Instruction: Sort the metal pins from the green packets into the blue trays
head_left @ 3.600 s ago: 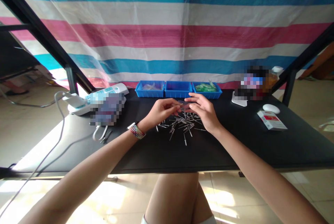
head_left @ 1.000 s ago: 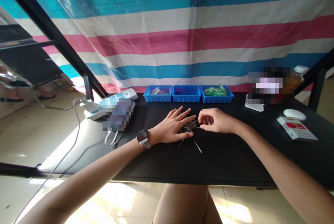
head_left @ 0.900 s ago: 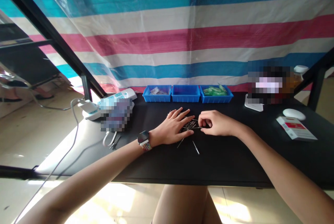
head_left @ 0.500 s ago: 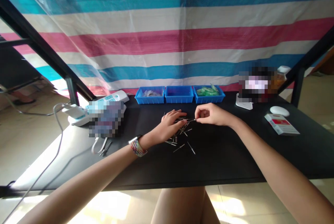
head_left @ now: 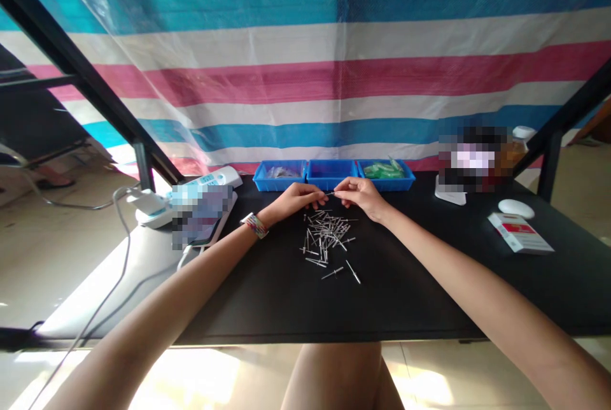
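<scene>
Just in front of the blue bins, both hands pinch small metal pieces that meet between their fingertips. My left hand (head_left: 300, 198) has thumb and fingers closed on one end of a thin silver blind rivet (head_left: 330, 193). On its other end the fingertips of my right hand (head_left: 359, 196) are closed. Whether more than one rivet is between them I cannot make out. Below the hands, a loose pile of blind rivets (head_left: 329, 232) lies on the black table (head_left: 267, 308), with a few single ones nearer me.
At the back stand three joined blue bins: the left bin (head_left: 260, 181) with clear plastic bags, the middle bin (head_left: 331, 184), the right bin with green packets (head_left: 383, 170). Left are a power strip (head_left: 224, 176) and cable; right, a small box (head_left: 520, 235) and white mouse (head_left: 516, 208).
Both hands have moved from the rivet pile up toward the bins and come together, uncovering the pile. My left hand has gone from lying spread over the pile to pinching.
</scene>
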Motion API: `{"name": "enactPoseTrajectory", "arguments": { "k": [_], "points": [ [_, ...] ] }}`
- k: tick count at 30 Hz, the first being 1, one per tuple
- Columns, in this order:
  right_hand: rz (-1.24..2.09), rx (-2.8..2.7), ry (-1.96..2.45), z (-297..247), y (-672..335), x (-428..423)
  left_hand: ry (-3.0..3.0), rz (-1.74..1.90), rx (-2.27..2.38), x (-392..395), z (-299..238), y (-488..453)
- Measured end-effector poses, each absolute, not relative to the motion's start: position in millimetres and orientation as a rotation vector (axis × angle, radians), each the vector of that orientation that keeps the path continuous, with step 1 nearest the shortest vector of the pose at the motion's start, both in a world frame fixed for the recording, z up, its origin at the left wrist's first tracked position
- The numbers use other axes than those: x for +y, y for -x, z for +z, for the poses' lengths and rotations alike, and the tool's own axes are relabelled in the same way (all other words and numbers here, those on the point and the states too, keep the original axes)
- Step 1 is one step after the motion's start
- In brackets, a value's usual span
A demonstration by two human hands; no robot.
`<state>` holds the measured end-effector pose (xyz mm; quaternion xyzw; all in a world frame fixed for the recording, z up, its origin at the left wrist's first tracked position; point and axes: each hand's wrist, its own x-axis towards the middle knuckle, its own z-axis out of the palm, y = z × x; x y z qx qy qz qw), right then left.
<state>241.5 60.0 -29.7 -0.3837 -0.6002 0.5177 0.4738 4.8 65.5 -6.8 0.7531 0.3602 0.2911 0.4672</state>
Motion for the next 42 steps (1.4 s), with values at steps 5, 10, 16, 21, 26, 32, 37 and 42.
{"name": "enactPoseTrajectory", "arguments": {
  "k": [5,10,16,21,26,32,37,42],
  "points": [
    [1.222,-1.482,0.914,-35.6,-237.5,58.4,-1.792,0.781,0.901,63.2,-11.6,-3.7],
    [1.209,-1.472,0.915,-36.4,-238.1,56.0,-1.754,0.837,0.925,63.5,-16.0,-0.4],
    [1.207,-1.490,0.913,-36.1,-238.4,55.0,-1.751,0.845,0.919,63.0,-16.7,-2.3],
    [1.219,-1.466,0.908,-34.5,-237.9,53.1,-1.771,0.898,0.945,64.1,-17.2,-0.8],
    [1.247,-1.462,0.877,-33.3,-238.7,53.2,-1.768,0.934,0.941,64.0,-18.3,-0.4],
    [1.249,-1.491,0.856,-35.4,-240.1,54.6,-1.748,0.958,0.914,66.7,-23.7,-0.9],
    [1.226,-1.491,0.870,-37.8,-239.2,54.4,-1.774,0.972,0.896,71.1,-31.8,1.6],
    [1.197,-1.494,0.884,-38.6,-238.2,55.6,-1.778,0.977,0.920,68.5,-27.0,0.1]
  ]
}}
